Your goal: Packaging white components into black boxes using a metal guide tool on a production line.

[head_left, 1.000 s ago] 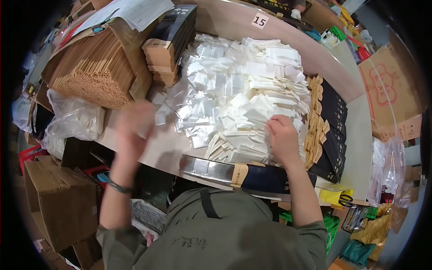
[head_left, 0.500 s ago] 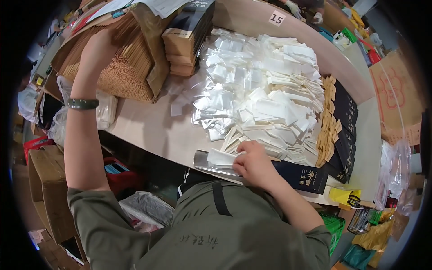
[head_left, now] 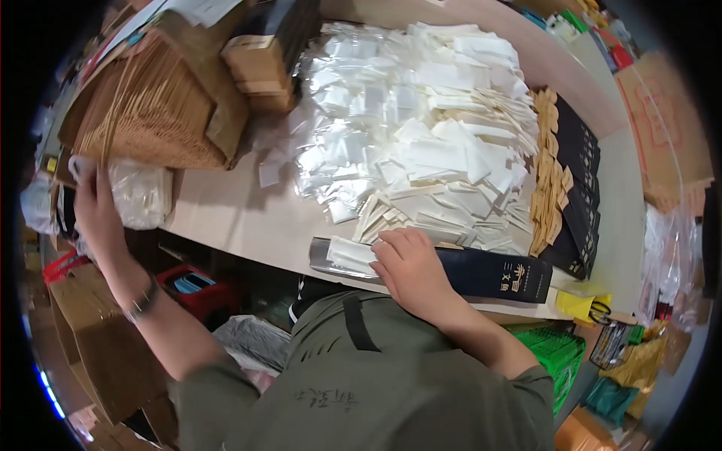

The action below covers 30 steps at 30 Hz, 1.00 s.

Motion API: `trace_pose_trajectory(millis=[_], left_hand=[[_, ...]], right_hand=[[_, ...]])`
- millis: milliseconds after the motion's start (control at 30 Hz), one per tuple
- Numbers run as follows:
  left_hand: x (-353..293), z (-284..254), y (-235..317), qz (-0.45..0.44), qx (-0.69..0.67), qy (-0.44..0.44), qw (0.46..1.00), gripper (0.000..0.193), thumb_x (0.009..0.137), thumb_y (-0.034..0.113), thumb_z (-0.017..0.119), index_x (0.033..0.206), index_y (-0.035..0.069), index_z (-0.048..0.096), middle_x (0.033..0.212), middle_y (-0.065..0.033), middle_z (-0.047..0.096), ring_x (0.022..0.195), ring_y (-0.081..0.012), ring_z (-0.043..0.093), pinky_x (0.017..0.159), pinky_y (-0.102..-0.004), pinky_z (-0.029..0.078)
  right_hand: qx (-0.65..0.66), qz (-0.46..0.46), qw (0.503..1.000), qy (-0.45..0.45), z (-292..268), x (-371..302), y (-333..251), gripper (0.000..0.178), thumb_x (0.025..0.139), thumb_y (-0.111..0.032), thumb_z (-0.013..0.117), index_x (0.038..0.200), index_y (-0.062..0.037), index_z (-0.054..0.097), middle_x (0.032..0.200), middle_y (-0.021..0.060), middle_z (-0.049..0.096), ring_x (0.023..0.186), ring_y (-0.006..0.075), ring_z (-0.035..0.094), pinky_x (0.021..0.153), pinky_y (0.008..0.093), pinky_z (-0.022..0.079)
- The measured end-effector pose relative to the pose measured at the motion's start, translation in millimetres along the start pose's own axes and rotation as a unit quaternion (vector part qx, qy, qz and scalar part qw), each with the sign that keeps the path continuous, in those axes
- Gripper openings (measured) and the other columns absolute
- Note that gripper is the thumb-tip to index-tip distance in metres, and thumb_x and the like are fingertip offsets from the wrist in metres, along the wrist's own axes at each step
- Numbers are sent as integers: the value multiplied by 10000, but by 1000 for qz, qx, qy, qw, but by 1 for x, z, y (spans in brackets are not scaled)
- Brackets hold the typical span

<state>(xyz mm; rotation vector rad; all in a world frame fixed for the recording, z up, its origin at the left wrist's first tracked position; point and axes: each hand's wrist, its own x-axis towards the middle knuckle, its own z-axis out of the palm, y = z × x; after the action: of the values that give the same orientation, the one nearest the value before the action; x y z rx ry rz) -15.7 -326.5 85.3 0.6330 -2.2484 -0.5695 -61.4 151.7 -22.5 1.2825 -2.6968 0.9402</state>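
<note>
The left hand [head_left: 99, 207] grips thin wooden sticks [head_left: 112, 126] near a brown box [head_left: 216, 98]. The right hand [head_left: 412, 269] touches a white packet [head_left: 350, 254] on a dark pouch [head_left: 492, 274]; its grasp is unclear.

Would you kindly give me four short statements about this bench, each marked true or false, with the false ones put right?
1. The left hand holds thin brown sticks. True.
2. The right hand grips scissors. False: it lies over a dark package.
3. The clear packets lie right of the white packets. False: they lie to the left.
4. A green basket shows below the bench, at lower right. True.
</note>
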Motion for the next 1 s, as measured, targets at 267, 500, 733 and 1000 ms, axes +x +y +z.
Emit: trace_pose_trajectory(millis=[267, 500, 733, 1000], left_hand=[[-202, 71, 43, -37, -226, -425, 875, 93, 900, -40, 623, 980, -18, 664, 851, -17, 634, 811, -106, 571, 756, -242, 469], [-207, 121, 67, 27, -230, -462, 856, 275, 785, -148, 585, 989, 2, 695, 906, -98, 669, 864, -244, 663, 805, -312, 530], [-253, 147, 145, 31, -244, -371, 896, 251, 832, -84, 685, 1065, 10, 684, 1025, -70, 630, 928, -162, 656, 788, -265, 548], [-254, 140, 200, -141, -390, -556, 720, 463, 927, 105, 675, 1343, -1, 501, 1127, -144, 680, 988, -194, 677, 858, -322, 540]], right_hand=[[-3, 13, 997, -80, -41, -46, 15, 330, 778, -190, 789, 992, -25, 599, 1369, 217, 527, 1260, 411, 495, 1102, 529, 360], [21, -26, 997, -67, -33, -46, 28, 320, 757, -155, 783, 985, -9, 613, 1382, 219, 519, 1248, 415, 508, 1044, 497, 427], [-8, 4, 999, -52, -29, -34, 18, 331, 721, -146, 799, 958, -13, 610, 1353, 229, 520, 1211, 403, 524, 1004, 463, 458], [28, 8, 998, -62, -25, -26, 24, 416, 677, -121, 792, 1031, -29, 593, 1230, 209, 551, 1131, 385, 546, 957, 447, 471]])
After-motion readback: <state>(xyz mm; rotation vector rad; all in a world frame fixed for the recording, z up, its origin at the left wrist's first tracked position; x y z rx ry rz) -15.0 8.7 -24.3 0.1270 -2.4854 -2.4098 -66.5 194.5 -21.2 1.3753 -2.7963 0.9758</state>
